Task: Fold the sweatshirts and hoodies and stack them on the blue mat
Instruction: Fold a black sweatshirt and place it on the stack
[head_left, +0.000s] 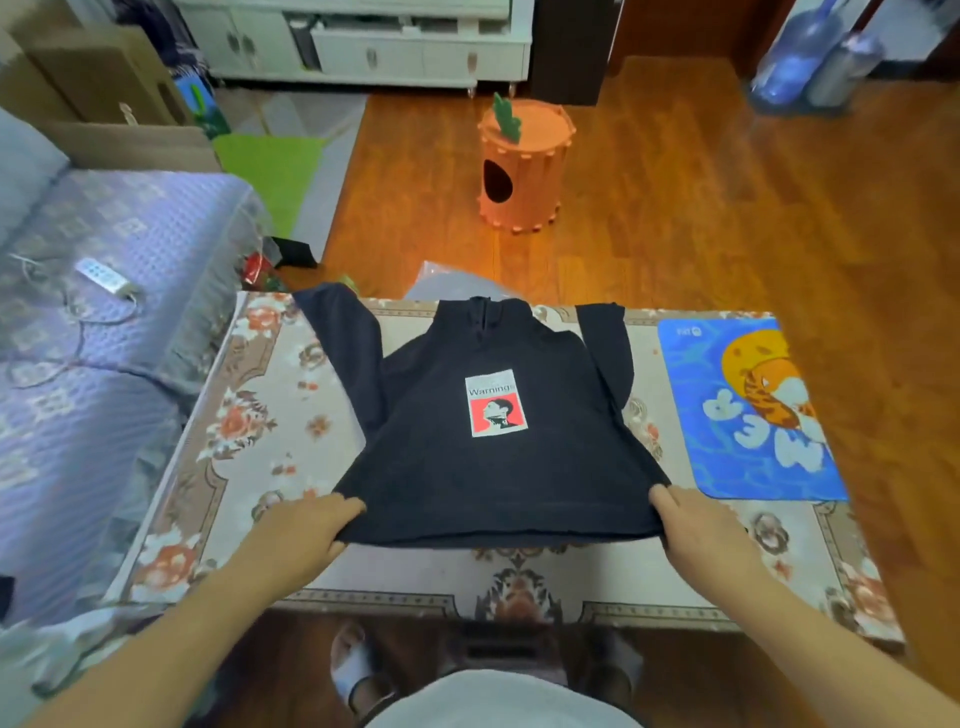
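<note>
My left hand (306, 525) and right hand (698, 525) pinch the hoodie (493, 457) by its hem corners — soft, floppy; I'd grip the shoulders next.

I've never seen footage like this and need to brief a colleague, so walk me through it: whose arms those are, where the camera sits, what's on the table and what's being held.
No machine here: a person is working with bare hands. The single picture comes from a wide-angle camera worn on the head, looking forward and down, so the arms reach in from the bottom edge. The left hand and right hand each grip a bottom corner of a black hoodie with a "Warning" print, spread face up on a table covered by a floral cloth. Its sleeves lie angled out to the sides, not yet folded. To the right on the same cloth lies the blue mat with a cartoon picture, where folded items go; nothing is stacked on it yet.
</note>
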